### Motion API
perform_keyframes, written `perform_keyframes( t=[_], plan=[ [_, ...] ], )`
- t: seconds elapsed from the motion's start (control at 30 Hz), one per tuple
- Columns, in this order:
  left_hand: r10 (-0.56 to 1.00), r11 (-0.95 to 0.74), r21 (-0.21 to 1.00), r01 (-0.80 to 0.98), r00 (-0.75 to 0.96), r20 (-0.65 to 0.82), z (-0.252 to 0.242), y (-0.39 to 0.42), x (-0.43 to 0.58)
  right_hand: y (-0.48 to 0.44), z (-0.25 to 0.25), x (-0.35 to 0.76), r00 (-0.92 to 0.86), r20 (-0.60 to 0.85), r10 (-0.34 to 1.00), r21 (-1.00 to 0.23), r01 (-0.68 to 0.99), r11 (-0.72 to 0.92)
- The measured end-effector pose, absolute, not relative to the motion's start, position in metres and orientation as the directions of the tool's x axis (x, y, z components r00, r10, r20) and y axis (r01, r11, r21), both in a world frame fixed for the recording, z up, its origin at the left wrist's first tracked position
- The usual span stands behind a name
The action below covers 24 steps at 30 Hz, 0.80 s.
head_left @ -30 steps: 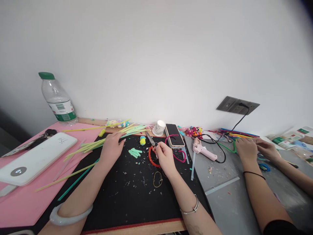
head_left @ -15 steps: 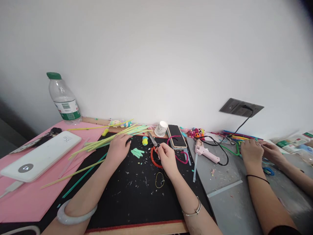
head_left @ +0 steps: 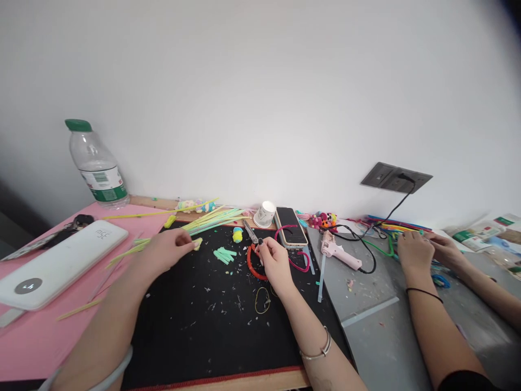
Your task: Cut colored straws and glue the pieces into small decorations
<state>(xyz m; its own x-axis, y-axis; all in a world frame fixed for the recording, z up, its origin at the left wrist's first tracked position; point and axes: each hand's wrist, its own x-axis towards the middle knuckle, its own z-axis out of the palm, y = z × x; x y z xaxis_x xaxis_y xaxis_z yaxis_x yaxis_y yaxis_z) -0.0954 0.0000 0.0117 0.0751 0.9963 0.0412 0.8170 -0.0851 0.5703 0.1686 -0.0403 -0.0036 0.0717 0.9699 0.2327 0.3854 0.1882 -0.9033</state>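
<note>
My left hand (head_left: pixel 173 248) is closed, thumb and fingers pinching a small pale yellow fuzzy piece (head_left: pixel 198 244) above the black mat (head_left: pixel 195 326). My right hand (head_left: pixel 277 265) is also closed, its dark-nailed fingertips pressed together; what they hold is too small to make out. Beside it lies a red curved loop (head_left: pixel 253 267), partly hidden by the hand, with a silver metal tool (head_left: pixel 251 232) just beyond. Between my hands lie short mint-green fuzzy pieces (head_left: pixel 224 254) and a small yellow-and-blue fuzzy bundle (head_left: pixel 237 234). Long yellow-green pipe cleaners (head_left: pixel 209 220) lie behind my left hand.
A paper cup (head_left: pixel 265 215) and phone (head_left: pixel 291 227) stand near the wall. A pink glue gun (head_left: pixel 341 254) lies right, its cord plugged into the wall. A power bank (head_left: pixel 65 260) and bottle (head_left: pixel 100 168) are left. Another person's hands (head_left: pixel 415 252) work at far right.
My left hand has come away from the pipe cleaner pile, moving left and slightly nearer, and now pinches a small pale yellow piece. My right hand stays nearly in place. The view has shifted slightly.
</note>
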Motion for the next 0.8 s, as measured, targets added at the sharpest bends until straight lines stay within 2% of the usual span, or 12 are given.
perform_keyframes(
  t=[0.1,0.3,0.5,0.67,0.73,0.8],
  plan=[
    [0.998,-0.065,0.555,0.830,0.043,0.053,0.007,0.001,-0.121,-0.040,-0.003,0.168,0.069,0.234,0.970,-0.900,0.392,0.190],
    [0.993,0.081,0.500,0.862,-0.029,-0.110,-0.014,0.006,-0.139,-0.041,0.000,0.166,0.066,0.240,0.969,-0.894,0.405,0.194],
    [0.997,0.071,0.522,0.850,-0.052,-0.051,-0.001,0.003,-0.125,-0.041,-0.001,0.166,0.052,0.236,0.970,-0.888,0.418,0.193],
    [0.905,-0.054,0.783,0.620,-0.301,0.301,0.031,-0.005,-0.102,-0.041,-0.003,0.166,0.060,0.244,0.968,-0.886,0.418,0.198],
    [0.808,-0.192,0.840,0.508,-0.403,0.429,0.037,-0.008,-0.093,-0.041,-0.003,0.166,0.058,0.242,0.969,-0.886,0.419,0.196],
    [0.754,-0.313,0.855,0.413,-0.440,0.489,0.039,-0.010,-0.087,-0.041,-0.003,0.166,0.056,0.240,0.969,-0.887,0.419,0.196]
  ],
)
